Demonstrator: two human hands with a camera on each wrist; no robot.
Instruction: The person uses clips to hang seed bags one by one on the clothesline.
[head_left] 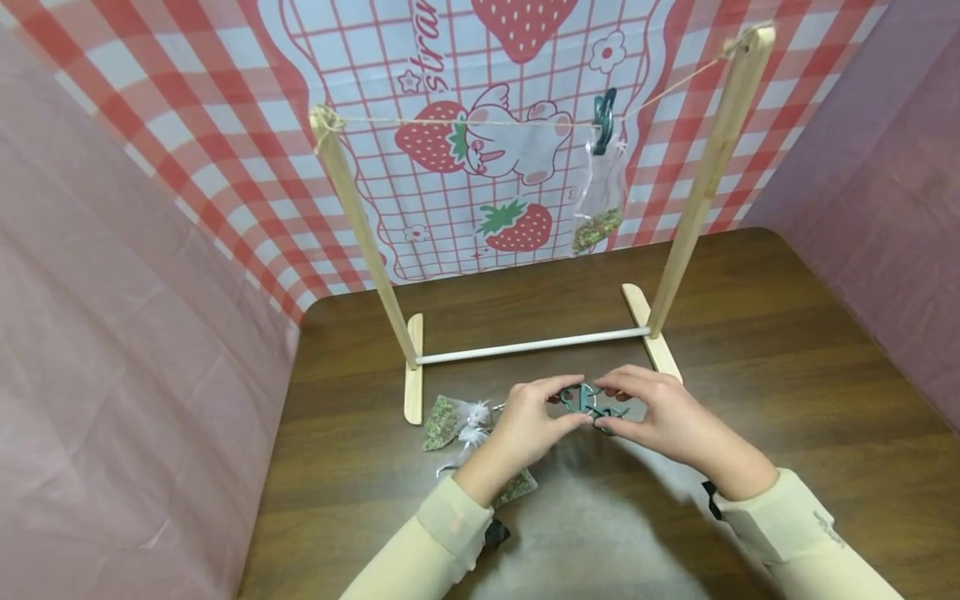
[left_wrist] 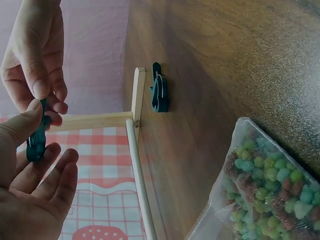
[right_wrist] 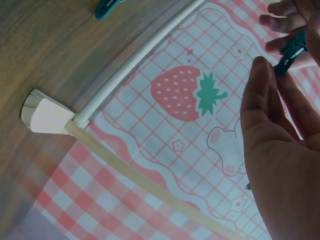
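Both hands meet over the table and pinch one dark green plastic clothespin (head_left: pixel 581 398) between them. My left hand (head_left: pixel 527 421) has thumb and fingers on one end. The other end is between the thumb and fingers of my right hand (head_left: pixel 663 410). In the left wrist view, a second green clothespin (left_wrist: pixel 160 89) lies on the table below the hands. Mesh pouches (head_left: pixel 444 422) of small green and brown pieces lie by the left forearm, which partly covers them. One pouch (left_wrist: pixel 272 185) shows close up in the left wrist view.
A wooden frame with two posts (head_left: pixel 701 200) and a white crossbar (head_left: pixel 532 344) stands behind the hands. Along its string (head_left: pixel 450 122) hangs a mesh pouch (head_left: pixel 598 225) under a green clothespin (head_left: pixel 603 121). Checked strawberry cloth (head_left: pixel 247 133) covers the back; pink cloth (head_left: pixel 127 333) hangs at the left.
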